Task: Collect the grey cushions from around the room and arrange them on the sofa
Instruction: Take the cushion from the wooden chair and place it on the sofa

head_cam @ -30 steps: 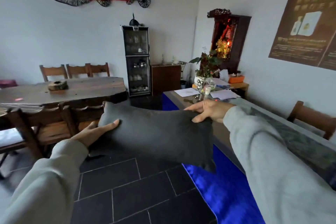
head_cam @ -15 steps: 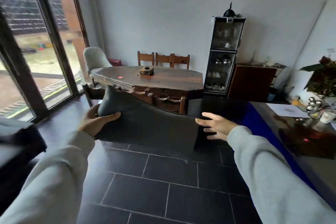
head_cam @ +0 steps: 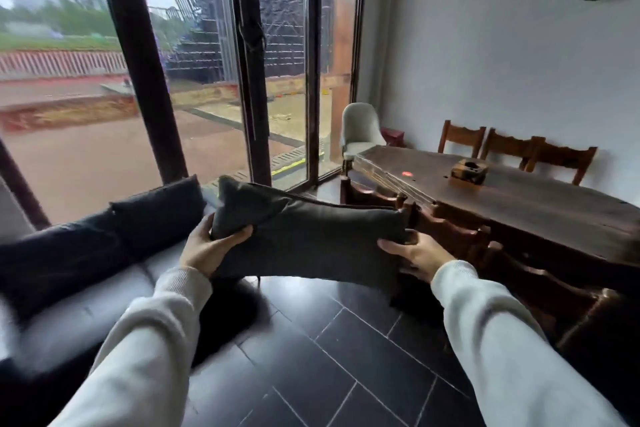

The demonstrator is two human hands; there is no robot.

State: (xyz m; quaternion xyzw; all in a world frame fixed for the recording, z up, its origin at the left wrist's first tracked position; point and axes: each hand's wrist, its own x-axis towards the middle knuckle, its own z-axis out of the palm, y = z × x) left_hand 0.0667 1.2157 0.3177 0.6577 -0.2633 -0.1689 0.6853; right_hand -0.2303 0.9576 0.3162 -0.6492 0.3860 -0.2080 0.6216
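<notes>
I hold a dark grey cushion [head_cam: 308, 243] flat in front of me, above the dark tiled floor. My left hand [head_cam: 204, 248] grips its left corner, thumb on top. My right hand [head_cam: 417, 253] holds its right end from below. The sofa [head_cam: 79, 302] lies at the left, with a pale grey seat and a dark back. Another dark cushion [head_cam: 159, 210] leans upright at the sofa's far end, just left of the one I carry.
A long dark wooden table [head_cam: 519, 198] with carved chairs fills the right side, a wooden block [head_cam: 469, 172] on its top. A pale armchair [head_cam: 360, 130] stands in the corner by the tall windows [head_cam: 207, 62]. Dark tiled floor [head_cam: 329, 350] lies between sofa and table.
The view has swung left from the counter and cabinet to the windows and sofa. My right hand, off the cushion half a second ago, now holds its right end again.
</notes>
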